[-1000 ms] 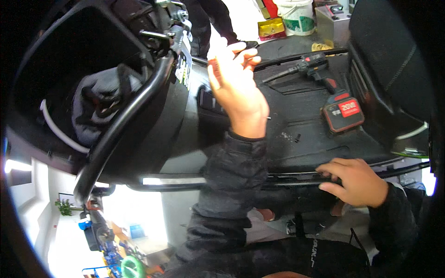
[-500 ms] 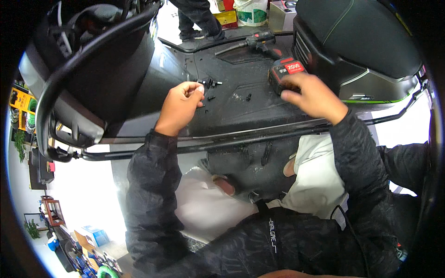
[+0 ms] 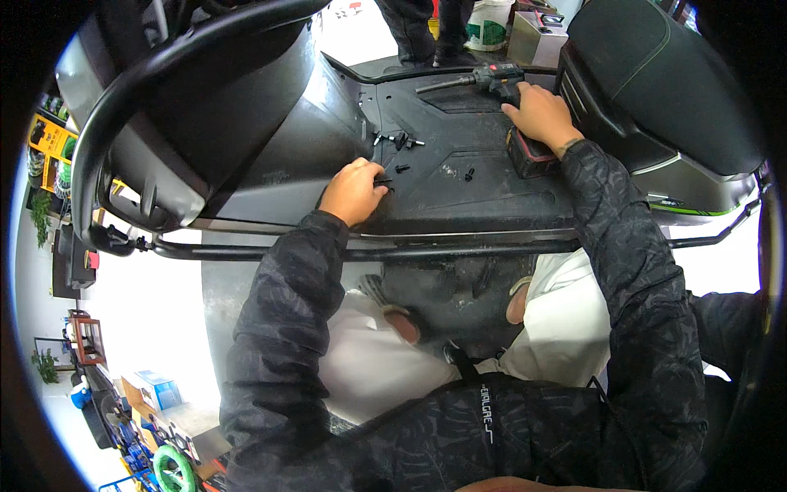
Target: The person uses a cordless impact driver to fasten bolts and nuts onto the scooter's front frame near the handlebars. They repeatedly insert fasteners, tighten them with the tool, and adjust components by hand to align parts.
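A black cordless power driver (image 3: 498, 78) with a long bit lies on its side on the dark footboard (image 3: 443, 189), its tip pointing left. My right hand (image 3: 543, 117) is closed round its handle, just above the red-and-black battery (image 3: 529, 157). Further left, my left hand (image 3: 354, 193) rests low over the footboard with fingers pinched together. A thin dark piece shows at its fingertips, too small to name surely. Beyond that hand lies a little group of dark and silver bolts (image 3: 400, 141). Two loose black screws, one nearer (image 3: 402, 168) and one to the right (image 3: 469, 175), lie apart.
A black tube rail (image 3: 369, 250) runs along the near edge. The front panel (image 3: 254, 131) rises at left, the black seat (image 3: 656, 82) at right. Another person's legs (image 3: 418, 33) stand beyond, near a white bucket (image 3: 489, 23) and a box (image 3: 537, 39).
My right hand has moved from above the battery to the driver's handle and closed on it. My left hand has lowered toward the footboard. The whole view has shifted somewhat.
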`<state>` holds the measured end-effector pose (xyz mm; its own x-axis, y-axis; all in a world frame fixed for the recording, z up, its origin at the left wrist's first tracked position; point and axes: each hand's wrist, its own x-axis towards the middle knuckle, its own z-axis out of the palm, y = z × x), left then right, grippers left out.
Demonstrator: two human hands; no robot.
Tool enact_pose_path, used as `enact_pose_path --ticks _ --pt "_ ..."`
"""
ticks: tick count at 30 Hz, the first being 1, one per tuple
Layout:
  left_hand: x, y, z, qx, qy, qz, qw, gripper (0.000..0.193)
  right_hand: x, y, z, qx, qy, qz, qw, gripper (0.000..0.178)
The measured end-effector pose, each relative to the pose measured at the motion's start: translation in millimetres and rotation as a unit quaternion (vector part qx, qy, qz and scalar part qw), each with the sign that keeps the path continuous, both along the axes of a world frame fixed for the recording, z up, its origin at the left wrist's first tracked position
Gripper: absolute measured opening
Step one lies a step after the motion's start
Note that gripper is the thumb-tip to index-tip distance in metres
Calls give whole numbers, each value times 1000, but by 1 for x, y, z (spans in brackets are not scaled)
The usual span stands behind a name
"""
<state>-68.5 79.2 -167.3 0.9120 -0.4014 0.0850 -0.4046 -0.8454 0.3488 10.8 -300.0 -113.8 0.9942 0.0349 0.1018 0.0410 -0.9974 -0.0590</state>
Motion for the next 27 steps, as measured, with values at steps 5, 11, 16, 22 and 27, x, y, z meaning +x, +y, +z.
enact_pose_path --ticks 5,11,16,22,27 --pt "12 -24 -3 15 -57 -14 998 32 11 11 -22 -22 -81 20 996 48" --pt "29 -46 0 17 -71 -18 997 31 -2 29 -32 25 -165 147 975 40" --pt "32 -76 31 -74 -107 -17 991 28 -5 61 13 314 -111 259 907 41" --pt "37 -129 96 -456 9 109 883 24 50 125 124 713 -20 348 609 48" --pt "92 -99 160 -864 106 -4 493 42 82 144 181 573 -90 353 734 59"
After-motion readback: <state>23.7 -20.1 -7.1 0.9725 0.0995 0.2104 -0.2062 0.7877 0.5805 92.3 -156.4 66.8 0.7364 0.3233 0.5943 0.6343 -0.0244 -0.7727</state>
